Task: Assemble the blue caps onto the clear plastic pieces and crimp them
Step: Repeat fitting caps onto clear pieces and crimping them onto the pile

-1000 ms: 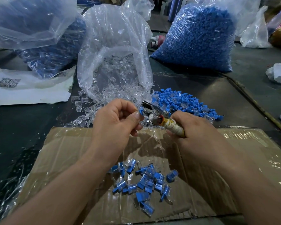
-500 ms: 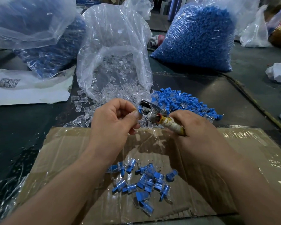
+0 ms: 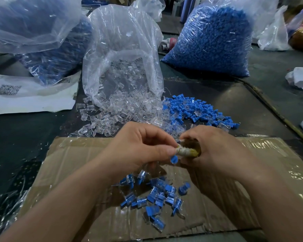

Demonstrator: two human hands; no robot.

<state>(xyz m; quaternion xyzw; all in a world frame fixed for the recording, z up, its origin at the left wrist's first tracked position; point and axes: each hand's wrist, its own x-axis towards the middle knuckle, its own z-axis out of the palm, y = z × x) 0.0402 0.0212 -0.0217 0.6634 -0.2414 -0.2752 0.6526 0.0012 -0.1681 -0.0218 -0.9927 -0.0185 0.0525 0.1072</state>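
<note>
Table [image 3: 234, 102]: dark top, with a flat cardboard sheet [image 3: 73, 163] lying at its near edge.
Far-right bag [image 3: 213, 41]: clear plastic, packed full of blue caps.
Far-left bag [image 3: 56, 55]: holds blue and clear parts and rests partly on a white paper [image 3: 33, 102] with a printed code.
Middle bag [image 3: 122, 49]: its mouth faces the near edge, spilling clear plastic pieces [image 3: 112, 116] onto the table.
Loose blue caps [image 3: 191, 109]: a heap at the table's centre, touching the right side of the spill.
Capped pieces [image 3: 156, 198]: a small heap on the cardboard, below the hands.
Right hand [image 3: 215, 151]: wrapped round the taped handle of the crimping tool [image 3: 187, 151].
Left hand [image 3: 138, 151]: fingers curled, thumb tip against the tool's end.
Single blue cap [image 3: 174, 159]: just under the left thumb tip; I cannot tell whether it is pinched.
</note>
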